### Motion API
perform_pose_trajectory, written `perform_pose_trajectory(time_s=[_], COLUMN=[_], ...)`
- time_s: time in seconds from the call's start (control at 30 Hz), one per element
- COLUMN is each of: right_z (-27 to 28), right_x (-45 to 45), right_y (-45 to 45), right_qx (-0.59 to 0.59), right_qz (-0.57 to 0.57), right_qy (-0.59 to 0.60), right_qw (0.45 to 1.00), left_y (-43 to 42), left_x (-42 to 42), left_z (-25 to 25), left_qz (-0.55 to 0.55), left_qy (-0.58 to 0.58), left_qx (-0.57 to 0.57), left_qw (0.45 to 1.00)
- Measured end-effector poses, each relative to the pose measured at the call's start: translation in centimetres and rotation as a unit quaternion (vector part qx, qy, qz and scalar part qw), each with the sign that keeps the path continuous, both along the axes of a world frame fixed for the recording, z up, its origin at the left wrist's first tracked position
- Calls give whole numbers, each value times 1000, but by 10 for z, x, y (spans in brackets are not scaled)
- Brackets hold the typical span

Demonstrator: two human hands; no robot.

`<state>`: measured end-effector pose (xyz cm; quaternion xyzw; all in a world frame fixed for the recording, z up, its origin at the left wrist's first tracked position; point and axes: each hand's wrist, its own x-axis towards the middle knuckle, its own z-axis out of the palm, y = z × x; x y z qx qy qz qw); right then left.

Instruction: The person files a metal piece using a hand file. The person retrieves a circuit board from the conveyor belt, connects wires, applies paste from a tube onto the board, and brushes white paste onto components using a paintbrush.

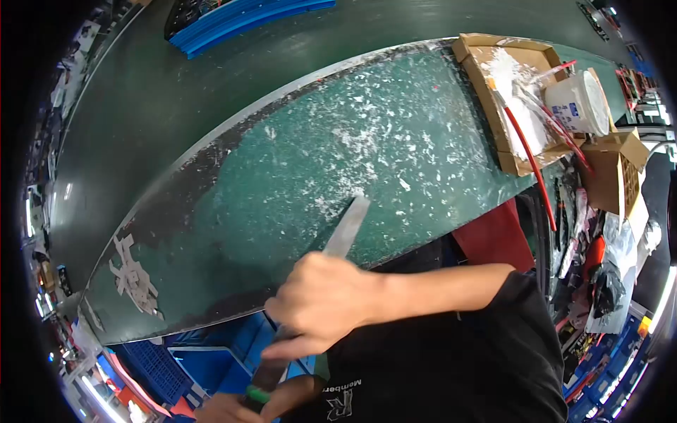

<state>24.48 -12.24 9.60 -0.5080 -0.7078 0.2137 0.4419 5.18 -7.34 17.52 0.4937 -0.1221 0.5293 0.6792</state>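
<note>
A long flat metal scraper (345, 229) slants across the near edge of the green work surface (261, 190). Its tip touches the surface among white flakes (363, 144). My right hand (324, 299) is closed around the middle of the scraper, its forearm reaching in from the right. Lower down, my left hand (264, 405) grips the tool's near end, where a bit of green shows; the bottom edge of the view cuts off part of this hand.
At the right end, a shallow cardboard tray (462, 51) holds white material, red-handled tools (525, 141) and a white tub (578, 106). A cardboard box (610, 173) stands beside it. Peeled scraps (134, 278) lie at left. Blue panels (247, 27) sit at the back.
</note>
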Motion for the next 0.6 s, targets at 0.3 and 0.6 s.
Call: perform_pose_trajectory(time_s=[0.3,0.6], right_z=[-12,-8], right_x=[-17,85], right_y=[20,0], right_qx=[25,17], right_qz=[-61,-121], right_qy=[78,-28], right_qw=[995,992], left_y=[-7,-27], left_x=[7,99], left_z=[-12,-19], left_qz=[166,187], left_qy=[-108,-41], left_qx=[-73,-127], left_qw=[978,973])
